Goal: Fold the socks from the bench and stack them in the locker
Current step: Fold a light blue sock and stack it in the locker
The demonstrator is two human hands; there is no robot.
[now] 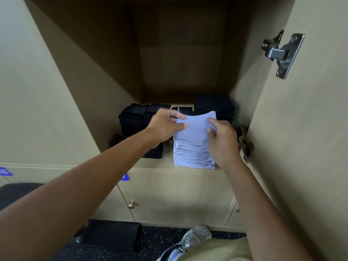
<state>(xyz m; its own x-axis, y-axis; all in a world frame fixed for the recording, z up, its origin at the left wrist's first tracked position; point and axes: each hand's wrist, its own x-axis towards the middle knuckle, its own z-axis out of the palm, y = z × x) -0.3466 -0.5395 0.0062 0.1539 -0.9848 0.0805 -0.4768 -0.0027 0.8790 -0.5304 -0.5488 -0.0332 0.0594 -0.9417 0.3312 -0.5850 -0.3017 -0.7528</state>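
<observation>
A folded pale blue sock (195, 127) lies on top of a stack of pale blue socks (194, 155) at the front of the locker shelf (156, 163). My left hand (165, 127) pinches its left edge and my right hand (222, 140) pinches its right edge. Black sock stacks stand around it: one at the left (133, 118), one at the back right (214, 106), a low one behind (181, 110), and a small black pile (153, 152) partly hidden under my left forearm.
The open locker door (301, 129) stands close on the right with metal hinges (282, 53) sticking out. Closed locker doors with a brass knob (131, 204) lie below the shelf. A black bench edge (17, 193) is at lower left; my shoe (192, 240) rests on speckled floor.
</observation>
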